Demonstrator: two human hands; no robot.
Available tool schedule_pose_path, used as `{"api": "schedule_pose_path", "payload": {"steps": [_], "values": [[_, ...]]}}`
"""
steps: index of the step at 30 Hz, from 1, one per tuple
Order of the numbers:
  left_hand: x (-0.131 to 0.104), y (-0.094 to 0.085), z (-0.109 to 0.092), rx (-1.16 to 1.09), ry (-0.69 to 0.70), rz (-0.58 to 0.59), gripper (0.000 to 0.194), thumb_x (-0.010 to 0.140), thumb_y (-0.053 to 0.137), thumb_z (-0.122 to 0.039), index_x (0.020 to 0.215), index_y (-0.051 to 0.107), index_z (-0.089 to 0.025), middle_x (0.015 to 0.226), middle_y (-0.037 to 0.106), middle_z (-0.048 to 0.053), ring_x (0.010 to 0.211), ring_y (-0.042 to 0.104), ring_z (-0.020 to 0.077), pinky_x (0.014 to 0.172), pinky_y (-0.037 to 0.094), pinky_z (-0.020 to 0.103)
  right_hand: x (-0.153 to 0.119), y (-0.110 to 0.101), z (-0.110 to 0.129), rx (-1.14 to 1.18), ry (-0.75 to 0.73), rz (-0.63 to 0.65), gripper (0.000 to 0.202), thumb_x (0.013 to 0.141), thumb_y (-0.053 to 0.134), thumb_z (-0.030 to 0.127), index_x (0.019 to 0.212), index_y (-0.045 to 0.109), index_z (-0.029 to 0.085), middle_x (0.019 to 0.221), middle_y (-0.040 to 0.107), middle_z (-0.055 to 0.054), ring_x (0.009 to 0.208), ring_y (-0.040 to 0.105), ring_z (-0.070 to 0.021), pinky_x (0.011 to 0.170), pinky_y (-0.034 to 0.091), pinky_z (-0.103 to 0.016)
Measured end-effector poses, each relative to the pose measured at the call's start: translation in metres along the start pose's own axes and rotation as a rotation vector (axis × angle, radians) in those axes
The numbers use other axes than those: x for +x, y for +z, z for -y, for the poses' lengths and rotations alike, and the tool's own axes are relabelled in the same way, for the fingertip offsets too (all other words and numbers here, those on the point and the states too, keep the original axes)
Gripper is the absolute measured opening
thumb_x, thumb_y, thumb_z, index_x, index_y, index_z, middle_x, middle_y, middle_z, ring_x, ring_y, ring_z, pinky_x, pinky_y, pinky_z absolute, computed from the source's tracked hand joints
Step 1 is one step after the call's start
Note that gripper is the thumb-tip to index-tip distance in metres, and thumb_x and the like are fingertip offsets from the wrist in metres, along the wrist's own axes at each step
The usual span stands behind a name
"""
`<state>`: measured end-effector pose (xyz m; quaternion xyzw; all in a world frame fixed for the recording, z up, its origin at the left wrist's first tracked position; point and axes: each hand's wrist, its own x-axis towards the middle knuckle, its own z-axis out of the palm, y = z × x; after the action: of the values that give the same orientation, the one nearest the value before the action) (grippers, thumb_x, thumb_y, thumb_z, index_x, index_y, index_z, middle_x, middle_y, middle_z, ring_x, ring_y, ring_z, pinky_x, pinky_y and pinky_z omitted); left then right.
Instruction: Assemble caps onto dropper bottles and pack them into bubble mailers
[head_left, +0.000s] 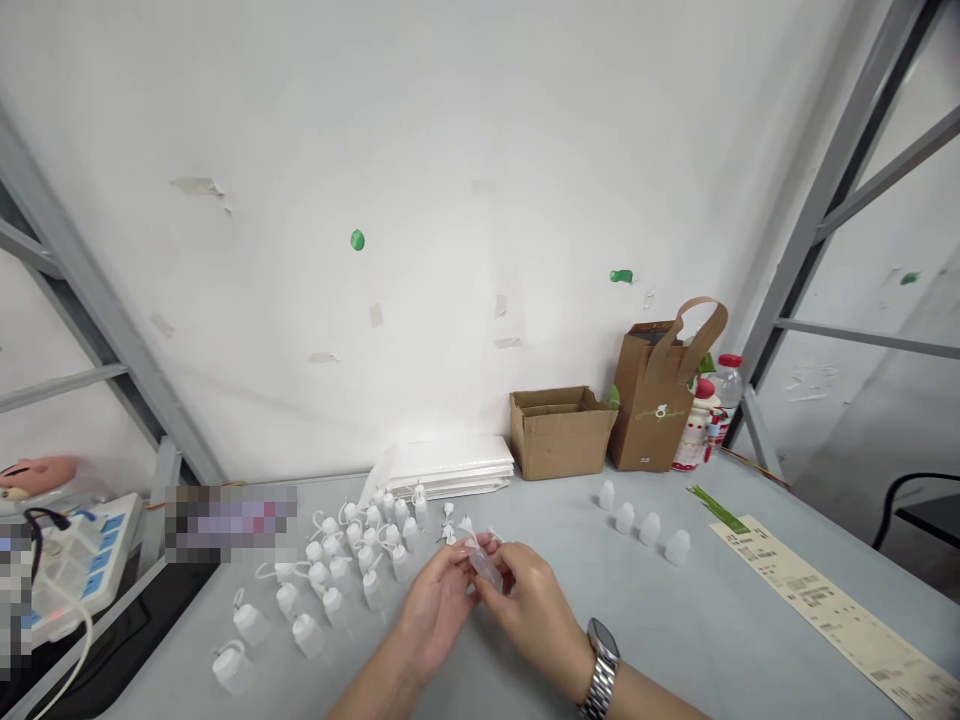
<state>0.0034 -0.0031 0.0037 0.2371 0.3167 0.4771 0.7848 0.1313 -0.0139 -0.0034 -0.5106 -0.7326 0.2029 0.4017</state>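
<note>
A small translucent plastic bottle is held between both hands above the table's front middle. My left hand is closed around its upper end, where a white cap with a strap partly shows. With thumb and fingers, my right hand pinches the bottle's body; a watch is on that wrist. Just beyond the fingers lie a few loose white caps. To the left stand several capped bottles in loose rows, their straps sticking out. Several bottles without caps stand in a line on the right.
Against the wall sit a stack of white flat packs, a cardboard box and a brown paper bag. A printed paper strip lies at the right. A power strip with cables is at the left edge.
</note>
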Motion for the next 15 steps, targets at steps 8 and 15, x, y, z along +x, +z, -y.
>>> {"api": "schedule_pose_path", "payload": {"steps": [8, 15], "values": [[-0.0015, 0.0028, -0.0024, -0.020, 0.006, 0.041, 0.022, 0.072, 0.046, -0.020, 0.083, 0.064, -0.013, 0.094, 0.066, 0.009, 0.103, 0.054, 0.0241, 0.091, 0.035, 0.034, 0.0030, 0.0024, 0.0038, 0.364, 0.214, 0.037, 0.009, 0.070, 0.058, 0.022, 0.064, 0.055, 0.017, 0.059, 0.059, 0.003, 0.055, 0.050, -0.0109, 0.053, 0.038, -0.020], [-0.0016, 0.0012, 0.0014, 0.090, 0.116, 0.079, 0.029, 0.065, 0.051, -0.013, 0.090, 0.065, -0.012, 0.091, 0.067, 0.009, 0.103, 0.055, 0.0259, 0.090, 0.034, 0.035, 0.0059, 0.0039, 0.0002, 0.457, 0.274, 0.043, 0.012, 0.070, 0.058, 0.026, 0.064, 0.054, 0.016, 0.058, 0.056, 0.002, 0.054, 0.048, -0.0108, 0.051, 0.037, -0.020]]}}
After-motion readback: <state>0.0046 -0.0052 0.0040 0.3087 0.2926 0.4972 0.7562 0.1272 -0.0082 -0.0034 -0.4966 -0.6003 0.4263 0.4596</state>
